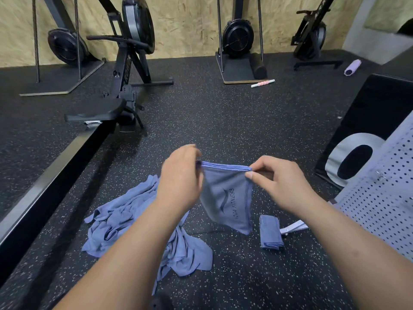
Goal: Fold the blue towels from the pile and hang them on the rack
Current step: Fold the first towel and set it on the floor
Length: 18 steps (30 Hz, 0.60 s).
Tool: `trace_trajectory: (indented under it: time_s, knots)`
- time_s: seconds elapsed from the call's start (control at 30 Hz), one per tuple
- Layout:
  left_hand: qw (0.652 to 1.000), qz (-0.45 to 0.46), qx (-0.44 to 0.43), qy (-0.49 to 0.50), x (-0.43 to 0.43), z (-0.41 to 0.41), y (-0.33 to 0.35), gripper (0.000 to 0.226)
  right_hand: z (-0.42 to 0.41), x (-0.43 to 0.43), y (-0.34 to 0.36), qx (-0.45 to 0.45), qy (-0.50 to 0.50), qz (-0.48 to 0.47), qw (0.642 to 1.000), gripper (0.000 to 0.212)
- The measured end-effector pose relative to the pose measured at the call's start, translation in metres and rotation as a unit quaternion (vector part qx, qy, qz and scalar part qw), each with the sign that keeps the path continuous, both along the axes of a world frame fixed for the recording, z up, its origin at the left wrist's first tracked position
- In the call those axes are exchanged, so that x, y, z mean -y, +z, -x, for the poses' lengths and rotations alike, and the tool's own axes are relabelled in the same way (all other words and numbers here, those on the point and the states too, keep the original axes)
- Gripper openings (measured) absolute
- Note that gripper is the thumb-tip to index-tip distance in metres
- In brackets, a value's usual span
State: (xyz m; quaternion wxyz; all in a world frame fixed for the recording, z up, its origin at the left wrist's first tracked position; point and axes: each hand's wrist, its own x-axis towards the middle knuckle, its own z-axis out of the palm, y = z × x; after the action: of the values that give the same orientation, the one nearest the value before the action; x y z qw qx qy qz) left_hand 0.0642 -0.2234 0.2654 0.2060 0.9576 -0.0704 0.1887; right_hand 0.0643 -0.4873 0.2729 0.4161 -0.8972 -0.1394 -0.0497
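I hold a folded blue towel (226,200) printed "YOGA FITNESS" up in the air in front of me. My left hand (181,175) pinches its upper left corner and my right hand (277,177) pinches the upper right corner, so several layered edges line up along the top. A loose pile of blue towels (125,222) lies on the floor below my left arm. One folded blue towel (270,231) rests on the floor at the right. The pale perforated rack (380,198) stands at the right edge.
Black speckled rubber floor (212,113) spreads ahead. A rowing machine (120,86) and its long rail run along the left. More machines stand by the wooden wall. A black box (375,113) sits at the right, a white-and-pink roller stick (262,83) and a purple roller (352,67) lie farther back.
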Motion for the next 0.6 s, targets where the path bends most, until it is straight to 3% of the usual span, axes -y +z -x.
trace_trajectory:
  time_s: [0.07,0.13,0.23,0.33,0.5,0.6]
  knots:
    - [0.989,0.032,-0.025,-0.145,0.011,0.008,0.009,0.042,0.005,-0.007,0.002,0.008,0.040,-0.013,0.999,0.007]
    - [0.973,0.048,-0.058,-0.218,0.023,0.015,0.013,0.035,0.009,-0.014,0.005,0.024,0.066,-0.020,0.997,0.007]
    - [0.974,0.088,-0.048,-0.201,0.028,0.015,0.009,0.014,0.011,-0.019,0.006,0.022,0.071,-0.027,0.997,0.010]
    - [0.972,0.139,-0.042,-0.183,0.029,0.015,0.009,0.005,0.011,-0.014,0.004,-0.082,0.102,-0.055,0.990,0.031]
    - [0.965,0.225,-0.018,-0.137,0.023,0.013,0.014,0.003,0.009,0.003,-0.016,-0.196,0.150,0.067,0.967,0.038]
    - [0.954,0.285,0.011,-0.094,0.014,0.008,0.019,0.004,0.006,0.011,-0.023,-0.205,0.160,0.099,0.960,0.037]
